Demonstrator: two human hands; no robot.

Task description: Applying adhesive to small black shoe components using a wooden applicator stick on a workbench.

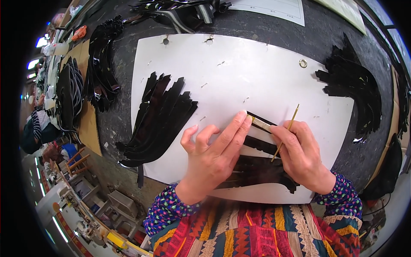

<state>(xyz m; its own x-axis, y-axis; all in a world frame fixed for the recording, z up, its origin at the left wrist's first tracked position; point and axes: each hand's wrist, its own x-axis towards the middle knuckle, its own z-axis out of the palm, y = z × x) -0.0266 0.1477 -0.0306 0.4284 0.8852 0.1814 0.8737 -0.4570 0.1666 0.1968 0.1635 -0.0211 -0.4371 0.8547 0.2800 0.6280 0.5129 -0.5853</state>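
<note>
My left hand [214, 156] lies over the white board [239, 73]. Its fingers are stretched out, two fingertips pressing on the end of a narrow black strip [262, 115]. Beside them runs a short pale strip [261, 124], its other end pinched between the thumb and forefinger of my right hand [302, 150]. A thin yellowish stick [293, 118] is also in my right hand, slanting up between the fingers. Under and between both hands lie more dark glossy strips [252, 171], partly covered by the left hand.
A fanned bundle of black strips [160, 115] rests at the board's left, another [359, 85] on its right edge. More black strips [102, 60] and papers [274, 9] lie on the dark table [124, 55]. A metal eyelet [303, 63] sits near the board's upper right corner.
</note>
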